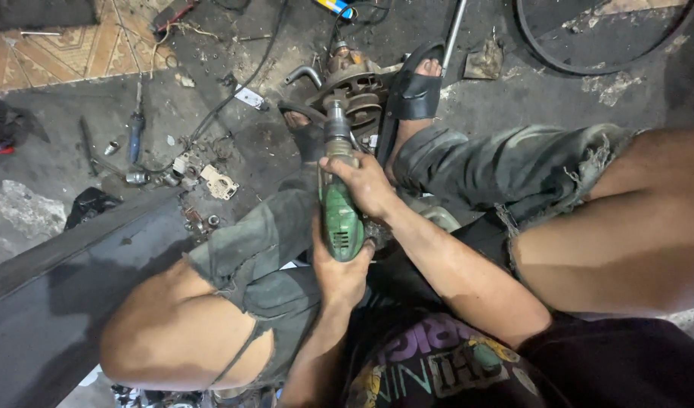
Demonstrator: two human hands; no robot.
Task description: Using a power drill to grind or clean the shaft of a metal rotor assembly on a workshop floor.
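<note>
The person sits on the floor [233, 143] with a green electric drill [339, 204] pointed down and away, its chuck meeting a greasy engine part [354, 87] pinned between two sandalled feet. The left hand [339, 268] is closed around the rear grip of the drill; the right hand [366, 185] wraps the front of the body, just behind the chuck. To do this well, I judge the drill should stay in line with the part's shaft — both hands pushing along one axis, feet clamping hard so the part cannot spin.

Room is tight. The knees flank the tool on both sides, and the right sandal [415, 87] sits just beside the chuck — toes are the nearest hazard. A dark steel beam [75, 279] bounds the left. Loose nuts, a gasket plate [218, 183] and a screwdriver [135, 128] litter the floor to the left, well apart from the drill.
</note>
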